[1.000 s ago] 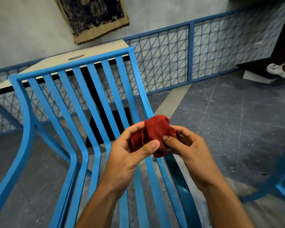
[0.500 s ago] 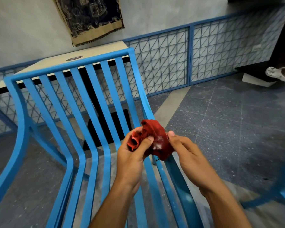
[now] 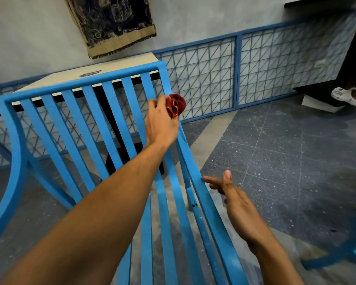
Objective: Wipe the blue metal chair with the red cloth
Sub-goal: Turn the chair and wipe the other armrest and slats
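Chair: your blue metal chair [image 3: 115, 128] is rigid and heavy; steady it by the right rail
Cloth: red cloth [image 3: 175, 105] is soft and light, bunched at the backrest's far right upright
Left hand [image 3: 160, 124]: fingers clenched around the cloth
Right hand [image 3: 234, 200]: fingers spread, holding nothing, near the right rail

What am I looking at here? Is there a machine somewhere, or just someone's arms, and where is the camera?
No machine: a person is working with bare hands, and the single camera is worn on their head, looking forward and down, so both arms reach in from the bottom. The left hand grips a bunched red cloth against the right upright of the blue metal chair, near its top. The right hand is open and holds nothing; its fingertips are at the chair's right side rail. Behind the chair stands a pale table against the wall, with a dark hanging above it. The speckled floor shows through the slats.
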Motion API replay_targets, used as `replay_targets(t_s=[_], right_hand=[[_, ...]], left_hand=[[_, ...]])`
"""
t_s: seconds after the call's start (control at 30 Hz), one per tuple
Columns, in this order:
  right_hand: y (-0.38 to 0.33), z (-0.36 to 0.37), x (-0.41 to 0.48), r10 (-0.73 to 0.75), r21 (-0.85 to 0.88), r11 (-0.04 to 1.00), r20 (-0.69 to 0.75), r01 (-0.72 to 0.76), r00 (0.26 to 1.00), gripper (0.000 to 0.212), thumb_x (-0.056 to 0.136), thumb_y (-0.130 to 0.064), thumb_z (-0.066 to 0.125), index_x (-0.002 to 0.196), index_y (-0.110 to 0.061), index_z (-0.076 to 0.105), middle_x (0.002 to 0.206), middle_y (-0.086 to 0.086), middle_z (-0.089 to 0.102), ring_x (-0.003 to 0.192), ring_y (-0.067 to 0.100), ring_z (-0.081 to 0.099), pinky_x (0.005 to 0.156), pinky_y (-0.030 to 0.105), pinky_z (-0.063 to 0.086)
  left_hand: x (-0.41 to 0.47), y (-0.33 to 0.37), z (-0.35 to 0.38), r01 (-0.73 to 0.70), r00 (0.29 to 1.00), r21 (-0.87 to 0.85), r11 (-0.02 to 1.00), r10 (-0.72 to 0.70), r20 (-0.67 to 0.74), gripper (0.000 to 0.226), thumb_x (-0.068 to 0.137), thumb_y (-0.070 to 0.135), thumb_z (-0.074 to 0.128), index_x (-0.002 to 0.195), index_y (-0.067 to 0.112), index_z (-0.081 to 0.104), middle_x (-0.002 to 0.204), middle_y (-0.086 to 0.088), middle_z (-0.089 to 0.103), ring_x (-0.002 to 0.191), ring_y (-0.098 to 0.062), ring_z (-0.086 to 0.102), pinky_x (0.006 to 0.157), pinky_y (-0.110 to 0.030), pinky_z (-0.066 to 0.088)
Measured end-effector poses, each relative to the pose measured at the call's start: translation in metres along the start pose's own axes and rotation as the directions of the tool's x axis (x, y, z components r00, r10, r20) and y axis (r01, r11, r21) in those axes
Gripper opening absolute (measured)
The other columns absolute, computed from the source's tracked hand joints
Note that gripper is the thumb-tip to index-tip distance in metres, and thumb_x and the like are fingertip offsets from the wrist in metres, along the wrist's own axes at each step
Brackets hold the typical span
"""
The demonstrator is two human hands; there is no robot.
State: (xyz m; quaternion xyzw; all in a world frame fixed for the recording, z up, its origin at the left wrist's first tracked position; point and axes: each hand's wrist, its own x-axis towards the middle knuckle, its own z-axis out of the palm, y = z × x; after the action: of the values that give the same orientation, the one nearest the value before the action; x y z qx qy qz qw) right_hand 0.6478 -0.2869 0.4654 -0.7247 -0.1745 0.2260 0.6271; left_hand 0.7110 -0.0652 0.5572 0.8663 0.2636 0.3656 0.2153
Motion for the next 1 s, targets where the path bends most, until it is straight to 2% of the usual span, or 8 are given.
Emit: replay_targets(t_s=[0.17, 0.3, 0.47, 0.67, 0.8, 1.0], right_hand=[[0.006, -0.006, 0.004, 0.040, 0.023, 0.999, -0.024, -0.040, 0.999, 0.068, 0.082, -0.083, 0.012, 0.110, -0.055, 0.068, 0.132, -0.017, 0.059, 0.126, 0.006, 0.051, 0.112, 0.040, 0.035], [0.010, -0.005, 0.007, 0.039, 0.031, 0.999, -0.021, -0.038, 0.999, 0.069, 0.084, -0.082, 0.011, 0.107, -0.055, 0.070, 0.128, -0.018, 0.062, 0.125, 0.001, 0.052, 0.116, 0.044, 0.034], [0.013, -0.003, 0.008, 0.038, 0.031, 0.999, -0.006, -0.038, 0.999, 0.069, 0.087, -0.079, 0.009, 0.108, -0.055, 0.070, 0.127, -0.016, 0.063, 0.124, 0.000, 0.052, 0.116, 0.045, 0.034], [0.015, -0.004, 0.006, 0.039, 0.028, 0.999, 0.028, -0.040, 0.999, 0.069, 0.084, -0.081, 0.008, 0.113, -0.058, 0.066, 0.130, -0.014, 0.060, 0.128, 0.008, 0.051, 0.116, 0.050, 0.034], [0.014, -0.003, 0.004, 0.036, 0.047, 0.998, 0.025, -0.037, 0.999, 0.068, 0.085, -0.081, 0.010, 0.113, -0.056, 0.067, 0.128, -0.014, 0.061, 0.128, 0.008, 0.051, 0.116, 0.048, 0.034], [0.011, -0.002, 0.002, 0.028, 0.057, 0.998, 0.032, -0.030, 0.999, 0.070, 0.087, -0.078, 0.010, 0.118, -0.049, 0.066, 0.130, -0.009, 0.062, 0.128, 0.008, 0.051, 0.114, 0.043, 0.034]], left_hand=[[0.030, 0.001, 0.008, -0.160, 0.987, 0.253, 0.954, 0.155, 0.039, 0.067, 0.087, 0.016, 0.075, 0.146, 0.017, 0.043, 0.145, -0.012, 0.043, 0.126, -0.033, 0.052, 0.105, -0.043, 0.047], [0.040, -0.006, 0.014, -0.167, 0.985, 0.305, 0.938, 0.141, 0.104, 0.068, 0.088, 0.017, 0.074, 0.147, 0.015, 0.041, 0.144, -0.013, 0.043, 0.122, -0.035, 0.054, 0.102, -0.045, 0.048], [0.039, 0.001, 0.012, -0.182, 0.968, 0.366, 0.912, 0.100, 0.232, 0.056, 0.090, 0.015, 0.070, 0.142, 0.013, 0.048, 0.137, -0.013, 0.050, 0.119, -0.037, 0.056, 0.099, -0.045, 0.048], [0.009, 0.002, 0.010, -0.139, 0.944, 0.332, 0.933, 0.023, 0.330, 0.042, 0.084, 0.016, 0.071, 0.125, 0.012, 0.062, 0.120, -0.012, 0.064, 0.109, -0.033, 0.062, 0.088, -0.043, 0.053], [-0.022, -0.002, 0.001, -0.081, 0.922, 0.245, 0.966, -0.021, 0.386, 0.044, 0.082, 0.015, 0.070, 0.126, 0.017, 0.064, 0.116, -0.011, 0.069, 0.106, -0.032, 0.064, 0.090, -0.043, 0.057], [-0.065, -0.003, -0.013, -0.094, 0.879, 0.205, 0.974, -0.015, 0.476, 0.044, 0.082, 0.015, 0.070, 0.126, 0.019, 0.065, 0.112, -0.007, 0.070, 0.103, -0.028, 0.065, 0.088, -0.041, 0.057]])
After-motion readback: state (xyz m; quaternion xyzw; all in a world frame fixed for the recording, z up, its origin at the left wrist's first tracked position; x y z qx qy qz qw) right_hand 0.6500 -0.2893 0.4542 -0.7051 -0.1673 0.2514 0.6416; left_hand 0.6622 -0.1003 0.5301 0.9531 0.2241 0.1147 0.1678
